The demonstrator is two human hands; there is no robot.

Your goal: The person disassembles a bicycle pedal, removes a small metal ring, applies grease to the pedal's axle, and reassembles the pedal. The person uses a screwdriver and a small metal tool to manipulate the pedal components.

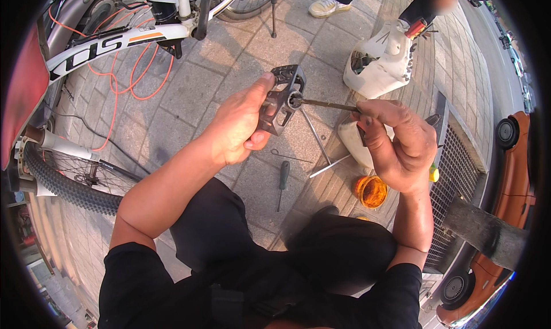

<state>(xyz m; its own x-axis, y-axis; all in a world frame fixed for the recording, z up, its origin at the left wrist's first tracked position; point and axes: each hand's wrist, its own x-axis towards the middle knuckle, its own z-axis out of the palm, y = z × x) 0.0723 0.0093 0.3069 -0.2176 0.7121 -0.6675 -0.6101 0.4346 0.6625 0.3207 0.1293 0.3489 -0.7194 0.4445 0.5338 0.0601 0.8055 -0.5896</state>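
My left hand [241, 119] grips a black bicycle pedal [281, 102] by its side, thumb on top. In my right hand [396, 139] is a thin brownish rod tool [327, 103], its tip at the pedal's centre hole and its other end hidden by my fingers. On the paving below lie a T-handled metal wrench [321, 148], a thin hooked rod [293, 156] and a screwdriver [283, 174] with a grey-green handle. An amber tub of grease-like stuff [371, 191] sits below my right hand, beside a white plastic container [353, 139] partly behind that hand.
A white bicycle frame [120, 46], orange hose [132, 91] and tyre [72, 187] are left. A cut white jug of tools [373, 68] stands upper right, near a person's shoe [324, 8] and another dark-clothed figure. A metal grate [459, 168] and orange car [511, 185] are right.
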